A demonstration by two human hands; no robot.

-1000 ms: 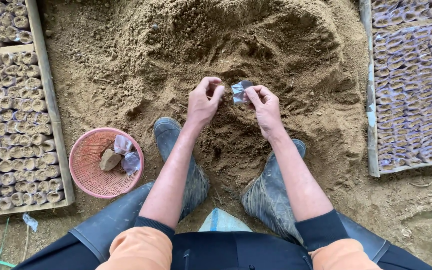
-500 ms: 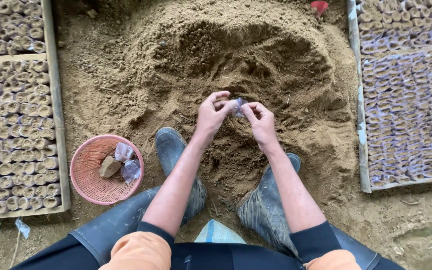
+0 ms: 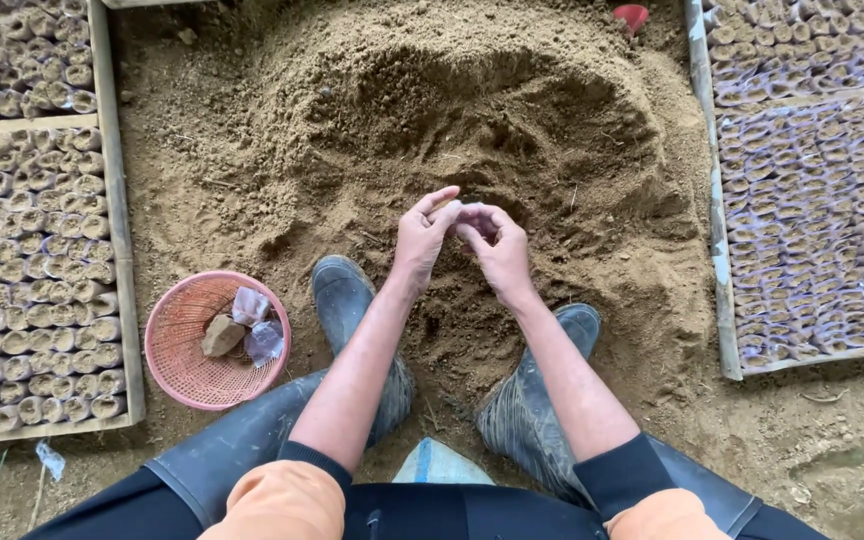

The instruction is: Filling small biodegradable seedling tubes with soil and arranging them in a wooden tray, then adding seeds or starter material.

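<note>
Flanking the hands (image 3: 462, 245): pink basket (image 3: 184, 375), seedling trays (image 3: 22, 290).

Both hands (image 3: 462, 240) now closer together, small clear bag hidden behind fingers (image 3: 472, 215).

Light: we see soft, even daylight, bright throughout.
Shadows: we find only faint ones under the boots (image 3: 362, 330) and inside the hollow of the soil heap (image 3: 512, 130).
Glare: we notice none.
Focus: we read sharp detail centrally.
Edges: we see the trays (image 3: 32, 250) bend slightly.
</note>
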